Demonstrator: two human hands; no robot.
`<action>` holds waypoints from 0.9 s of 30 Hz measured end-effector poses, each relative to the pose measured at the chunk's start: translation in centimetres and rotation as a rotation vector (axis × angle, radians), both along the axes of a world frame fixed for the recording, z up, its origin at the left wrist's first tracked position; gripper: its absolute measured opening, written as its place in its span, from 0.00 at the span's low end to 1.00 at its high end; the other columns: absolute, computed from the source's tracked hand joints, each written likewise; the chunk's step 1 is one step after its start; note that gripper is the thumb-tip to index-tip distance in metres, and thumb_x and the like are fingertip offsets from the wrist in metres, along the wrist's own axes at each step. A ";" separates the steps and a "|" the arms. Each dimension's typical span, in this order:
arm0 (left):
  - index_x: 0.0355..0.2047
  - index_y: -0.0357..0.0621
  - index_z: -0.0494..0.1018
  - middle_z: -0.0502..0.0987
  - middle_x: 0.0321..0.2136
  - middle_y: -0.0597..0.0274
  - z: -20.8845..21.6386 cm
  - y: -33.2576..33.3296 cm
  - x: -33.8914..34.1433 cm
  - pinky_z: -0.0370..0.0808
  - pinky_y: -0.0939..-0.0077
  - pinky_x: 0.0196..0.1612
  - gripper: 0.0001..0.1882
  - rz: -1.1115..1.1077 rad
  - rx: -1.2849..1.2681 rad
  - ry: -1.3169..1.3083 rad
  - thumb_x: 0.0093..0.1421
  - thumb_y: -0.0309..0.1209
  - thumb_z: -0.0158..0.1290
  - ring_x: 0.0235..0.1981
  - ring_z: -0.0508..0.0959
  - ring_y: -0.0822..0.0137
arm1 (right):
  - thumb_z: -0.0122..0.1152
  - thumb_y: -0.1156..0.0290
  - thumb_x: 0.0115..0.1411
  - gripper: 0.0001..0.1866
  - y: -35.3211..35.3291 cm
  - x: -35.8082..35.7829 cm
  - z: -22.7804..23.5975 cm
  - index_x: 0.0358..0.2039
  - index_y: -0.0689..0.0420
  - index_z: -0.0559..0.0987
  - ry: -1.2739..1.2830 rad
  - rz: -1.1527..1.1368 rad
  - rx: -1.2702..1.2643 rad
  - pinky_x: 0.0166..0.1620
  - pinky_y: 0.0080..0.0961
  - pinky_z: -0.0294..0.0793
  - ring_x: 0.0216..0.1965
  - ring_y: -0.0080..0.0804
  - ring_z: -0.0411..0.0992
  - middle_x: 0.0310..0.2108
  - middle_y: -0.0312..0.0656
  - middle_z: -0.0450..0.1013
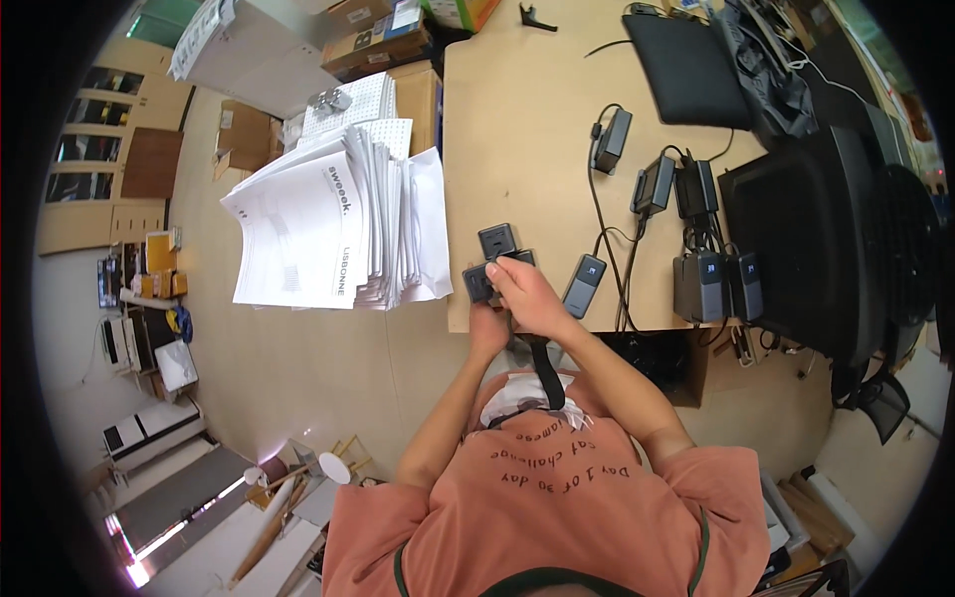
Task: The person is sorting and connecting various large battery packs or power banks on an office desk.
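Observation:
Both of my hands meet at the table's front edge, around a small black boxy device (477,284). My left hand (487,328) is closed on it from below, partly hidden by the other hand. Over its top right side lies my right hand (529,298), thumb pressed at the device and fingers curled out of sight. Just beyond them rests another small square black device (495,240). A dark piece (520,257) shows behind my right thumb; I cannot tell whether it belongs to the held device. A black strap (547,373) hangs below my hands.
Right of my hands lies a grey power bank (584,287) with a lit display. Farther right are corded black adapters (653,186), more power banks (698,287) and a black laptop-like slab (686,70). A tall paper stack (298,229) stands left, cardboard boxes (378,45) behind it.

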State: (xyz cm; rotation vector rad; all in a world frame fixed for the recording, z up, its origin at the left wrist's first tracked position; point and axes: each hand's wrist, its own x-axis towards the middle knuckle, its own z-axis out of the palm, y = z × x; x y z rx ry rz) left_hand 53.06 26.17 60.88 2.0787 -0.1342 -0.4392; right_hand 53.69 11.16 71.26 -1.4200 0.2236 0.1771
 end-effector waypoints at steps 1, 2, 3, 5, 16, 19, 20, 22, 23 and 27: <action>0.50 0.37 0.70 0.80 0.40 0.47 0.1 -0.2 0.3 0.78 0.57 0.41 0.23 -0.002 -0.017 -0.001 0.56 0.31 0.61 0.42 0.81 0.47 | 0.47 0.59 0.74 0.19 -0.5 0.5 0.5 0.28 0.56 0.67 0.036 0.016 0.033 0.28 0.21 0.64 0.24 0.16 0.60 0.22 0.28 0.60; 0.58 0.38 0.62 0.75 0.49 0.47 0.2 -0.2 0.2 0.78 0.55 0.47 0.37 0.029 -0.027 0.109 0.51 0.33 0.67 0.47 0.79 0.45 | 0.49 0.59 0.73 0.20 -0.9 0.9 0.7 0.28 0.60 0.67 0.064 0.023 0.020 0.32 0.28 0.69 0.23 0.26 0.66 0.20 0.38 0.64; 0.58 0.38 0.62 0.75 0.49 0.47 0.2 -0.1 0.2 0.78 0.55 0.47 0.37 0.036 -0.027 0.113 0.51 0.33 0.67 0.47 0.79 0.45 | 0.49 0.59 0.73 0.20 -1.2 1.1 0.3 0.28 0.60 0.67 0.069 0.029 0.020 0.32 0.28 0.69 0.23 0.26 0.66 0.20 0.38 0.64; 0.61 0.39 0.57 0.69 0.56 0.47 0.0 0.1 0.3 0.76 0.55 0.53 0.49 -0.065 0.129 -0.059 0.44 0.37 0.74 0.53 0.76 0.46 | 0.48 0.59 0.73 0.20 -1.7 1.6 -0.7 0.28 0.60 0.68 0.075 0.086 0.020 0.31 0.29 0.69 0.23 0.26 0.66 0.20 0.37 0.64; 0.68 0.41 0.54 0.59 0.64 0.42 3.1 1.5 3.6 0.62 0.50 0.66 0.62 -0.328 -0.009 -0.487 0.36 0.43 0.77 0.64 0.62 0.41 | 0.49 0.58 0.70 0.17 -2.2 1.8 0.8 0.32 0.58 0.76 0.288 0.295 -0.357 0.34 0.44 0.74 0.27 0.54 0.76 0.21 0.51 0.75; 0.66 0.42 0.58 0.61 0.63 0.46 3.2 1.7 4.5 0.63 0.50 0.66 0.57 -0.444 0.045 -0.409 0.38 0.43 0.76 0.64 0.63 0.42 | 0.50 0.58 0.70 0.16 -3.1 1.6 1.2 0.34 0.58 0.77 0.192 0.205 -0.701 0.34 0.49 0.75 0.27 0.57 0.76 0.21 0.53 0.75; 0.64 0.42 0.61 0.63 0.61 0.49 3.5 1.9 4.8 0.63 0.51 0.65 0.53 -0.457 0.025 -0.388 0.40 0.43 0.75 0.63 0.64 0.44 | 0.52 0.59 0.69 0.15 -3.1 1.5 1.5 0.34 0.57 0.78 0.133 0.150 -0.846 0.34 0.49 0.75 0.28 0.57 0.76 0.21 0.53 0.76; 0.64 0.43 0.61 0.63 0.61 0.49 3.3 2.0 5.1 0.63 0.51 0.64 0.53 -0.459 0.034 -0.381 0.40 0.43 0.75 0.63 0.64 0.44 | 0.53 0.59 0.69 0.14 -3.3 1.8 2.3 0.35 0.57 0.78 0.147 0.148 -0.887 0.34 0.49 0.75 0.28 0.57 0.76 0.21 0.53 0.76; 0.64 0.43 0.61 0.63 0.61 0.49 3.3 2.1 5.0 0.63 0.51 0.64 0.53 -0.457 0.047 -0.385 0.40 0.43 0.75 0.62 0.64 0.45 | 0.54 0.60 0.68 0.13 -3.5 1.9 2.4 0.35 0.57 0.78 0.149 0.145 -0.930 0.34 0.49 0.75 0.27 0.57 0.76 0.21 0.53 0.76; 0.64 0.43 0.61 0.63 0.61 0.49 3.8 2.0 5.0 0.63 0.50 0.64 0.53 -0.459 0.059 -0.370 0.40 0.42 0.75 0.62 0.64 0.45 | 0.55 0.59 0.68 0.13 -4.1 2.0 2.3 0.34 0.56 0.80 0.088 -0.013 -0.837 0.33 0.48 0.74 0.28 0.56 0.76 0.21 0.53 0.75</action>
